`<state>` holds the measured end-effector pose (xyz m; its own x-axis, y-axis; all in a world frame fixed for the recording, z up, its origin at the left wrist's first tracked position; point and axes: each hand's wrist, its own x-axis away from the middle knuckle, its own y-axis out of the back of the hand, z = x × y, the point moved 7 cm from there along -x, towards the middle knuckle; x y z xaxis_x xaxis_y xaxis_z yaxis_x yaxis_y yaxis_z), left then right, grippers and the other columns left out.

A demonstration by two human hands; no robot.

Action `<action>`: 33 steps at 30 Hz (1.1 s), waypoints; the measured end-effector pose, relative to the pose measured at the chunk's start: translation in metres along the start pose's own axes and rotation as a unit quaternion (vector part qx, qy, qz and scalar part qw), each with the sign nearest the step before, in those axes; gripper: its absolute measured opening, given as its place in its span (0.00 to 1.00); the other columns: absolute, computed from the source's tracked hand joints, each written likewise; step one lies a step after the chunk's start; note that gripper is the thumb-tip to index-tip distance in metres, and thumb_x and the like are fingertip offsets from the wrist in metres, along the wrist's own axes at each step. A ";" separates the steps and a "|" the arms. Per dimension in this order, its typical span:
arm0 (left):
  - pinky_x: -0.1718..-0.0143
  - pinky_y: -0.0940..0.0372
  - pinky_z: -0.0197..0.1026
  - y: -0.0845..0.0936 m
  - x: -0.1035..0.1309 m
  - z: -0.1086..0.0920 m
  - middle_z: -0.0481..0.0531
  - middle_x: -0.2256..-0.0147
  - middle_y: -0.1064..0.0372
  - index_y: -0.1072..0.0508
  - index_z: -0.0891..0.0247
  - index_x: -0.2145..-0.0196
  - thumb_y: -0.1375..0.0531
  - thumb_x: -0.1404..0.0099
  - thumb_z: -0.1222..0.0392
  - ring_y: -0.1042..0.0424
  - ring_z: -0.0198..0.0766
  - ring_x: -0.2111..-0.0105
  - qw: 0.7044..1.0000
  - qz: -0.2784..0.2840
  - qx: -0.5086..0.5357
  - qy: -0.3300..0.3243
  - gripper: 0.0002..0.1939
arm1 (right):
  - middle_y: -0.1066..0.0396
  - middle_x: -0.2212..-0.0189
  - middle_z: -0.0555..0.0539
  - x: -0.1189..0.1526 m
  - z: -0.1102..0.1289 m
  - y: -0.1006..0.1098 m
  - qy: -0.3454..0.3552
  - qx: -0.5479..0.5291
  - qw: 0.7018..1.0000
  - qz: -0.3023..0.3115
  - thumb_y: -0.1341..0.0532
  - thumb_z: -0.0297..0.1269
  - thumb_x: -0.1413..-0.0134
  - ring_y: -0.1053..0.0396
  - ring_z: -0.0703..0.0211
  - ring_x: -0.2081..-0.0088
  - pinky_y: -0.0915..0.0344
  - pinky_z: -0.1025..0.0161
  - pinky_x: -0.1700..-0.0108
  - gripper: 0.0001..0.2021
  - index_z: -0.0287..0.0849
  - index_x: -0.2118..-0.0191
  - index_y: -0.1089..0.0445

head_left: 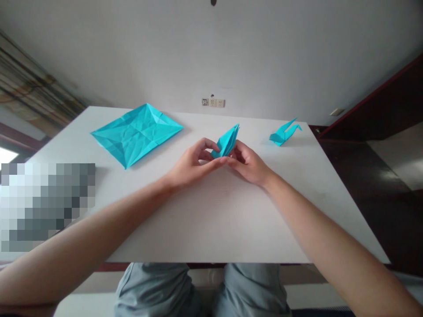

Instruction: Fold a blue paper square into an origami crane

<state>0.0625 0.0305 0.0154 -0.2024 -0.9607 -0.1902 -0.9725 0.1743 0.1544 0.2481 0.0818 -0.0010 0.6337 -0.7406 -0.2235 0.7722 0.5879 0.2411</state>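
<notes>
Between both hands, above the middle of the white table (211, 220), is a partly folded blue origami paper (227, 141), its narrow points tilted up and to the right. My left hand (194, 160) grips its lower left side, thumb along the bottom edge. From the right, my right hand (249, 163) pinches the lower right part, its thumb meeting the left one. Some fingertips are hidden behind the paper. A finished blue paper crane (284, 133) stands to the right of my hands. To the left lies an unfolded, creased blue paper sheet (139, 132).
A pixelated patch (46, 207) covers something at the table's left side. Wall sockets (213, 102) sit on the wall behind the table. A curtain (33, 79) hangs at the far left. My legs (158, 288) are under the near table edge.
</notes>
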 end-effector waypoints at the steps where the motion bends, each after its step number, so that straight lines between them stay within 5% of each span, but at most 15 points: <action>1: 0.67 0.35 0.37 -0.001 0.001 0.000 0.48 0.62 0.18 0.24 0.58 0.50 0.16 0.31 0.32 0.19 0.38 0.64 1.000 0.006 -0.005 0.003 0.33 | 0.27 0.62 0.53 0.000 0.001 0.000 -0.001 0.002 1.000 -0.002 0.24 0.76 0.31 0.39 0.59 0.66 0.41 0.57 0.64 0.33 0.49 0.47 0.25; 13: 0.65 0.35 0.38 -0.006 -0.004 0.007 0.51 0.62 0.16 0.27 0.57 0.53 0.18 0.29 0.30 0.22 0.38 0.65 0.998 0.056 0.026 0.008 0.34 | 0.31 0.66 0.55 0.002 0.006 -0.001 0.028 0.028 0.999 0.006 0.23 0.71 0.29 0.41 0.61 0.69 0.44 0.59 0.67 0.28 0.51 0.51 0.24; 20: 0.61 0.29 0.41 0.003 -0.005 0.006 0.52 0.60 0.16 0.22 0.59 0.53 0.29 0.20 0.23 0.20 0.40 0.62 0.999 0.001 -0.019 -0.034 0.33 | 0.30 0.66 0.55 0.002 0.014 0.002 0.064 0.057 0.996 -0.031 0.24 0.68 0.26 0.38 0.61 0.69 0.39 0.60 0.68 0.25 0.51 0.52 0.24; 27: 0.39 0.18 0.52 0.009 -0.005 -0.001 0.59 0.48 0.09 0.15 0.60 0.54 0.23 0.24 0.30 0.10 0.51 0.48 0.997 -0.044 -0.036 -0.060 0.28 | 0.18 0.43 0.45 0.004 0.020 0.012 0.119 0.080 0.983 -0.115 0.24 0.64 0.24 0.20 0.56 0.55 0.20 0.57 0.54 0.21 0.53 0.45 0.16; 33: 0.43 0.17 0.49 0.012 -0.004 -0.011 0.58 0.54 0.09 0.14 0.60 0.57 0.22 0.27 0.26 0.10 0.50 0.51 0.993 -0.070 -0.081 -0.056 0.31 | 0.12 0.51 0.49 0.002 0.009 0.013 0.070 0.010 0.990 -0.120 0.18 0.62 0.31 0.15 0.52 0.49 0.19 0.55 0.47 0.21 0.52 0.49 0.16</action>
<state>0.0526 0.0338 0.0283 -0.0867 -0.9412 -0.3264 -0.9627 -0.0051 0.2705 0.2588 0.0849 0.0105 0.4340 -0.8046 -0.4053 0.9008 0.3938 0.1829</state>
